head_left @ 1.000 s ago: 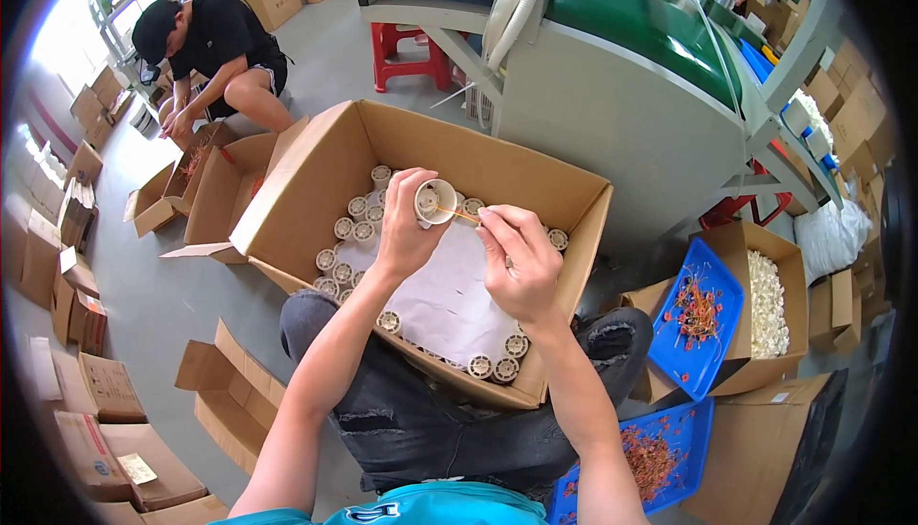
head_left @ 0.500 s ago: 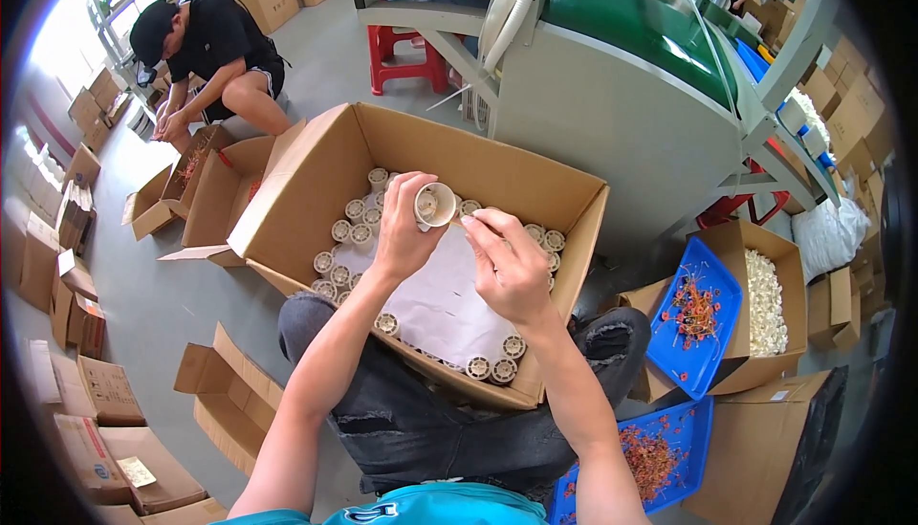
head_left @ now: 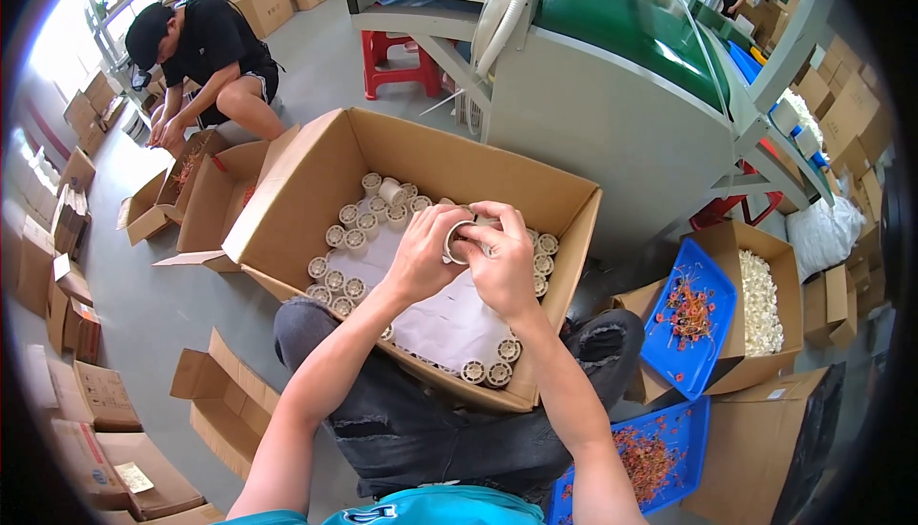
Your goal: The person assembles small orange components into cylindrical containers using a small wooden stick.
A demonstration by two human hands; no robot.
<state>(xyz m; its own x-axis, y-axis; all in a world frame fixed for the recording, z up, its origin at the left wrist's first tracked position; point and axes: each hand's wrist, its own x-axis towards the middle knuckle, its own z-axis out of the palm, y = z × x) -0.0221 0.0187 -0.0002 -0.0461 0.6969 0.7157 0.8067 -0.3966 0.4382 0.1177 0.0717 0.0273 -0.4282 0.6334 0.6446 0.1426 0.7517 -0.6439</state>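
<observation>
Above the open carton, my left hand (head_left: 418, 255) is closed round a white plastic cup-shaped housing (head_left: 448, 246), its open mouth tilted toward me. The bent fingers of my right hand (head_left: 507, 267) reach into that mouth; whatever they pinch is hidden. Below both hands, a large cardboard box (head_left: 564, 190) holds a white sheet (head_left: 430, 319) and several similar round housings (head_left: 356, 240) with slotted ends, lined up along its sides.
To my right lie a blue tray (head_left: 712, 319) with red-tipped wire pieces, a second blue tray (head_left: 696, 448) and a carton of small white parts (head_left: 762, 305). An empty carton (head_left: 225, 391) stands left. Ahead are a green-topped bench (head_left: 631, 37) and a crouching person (head_left: 215, 47).
My right hand has moved left, its fingers now inside the housing. My left hand has shifted slightly right and down with the housing. The view has shifted a little.
</observation>
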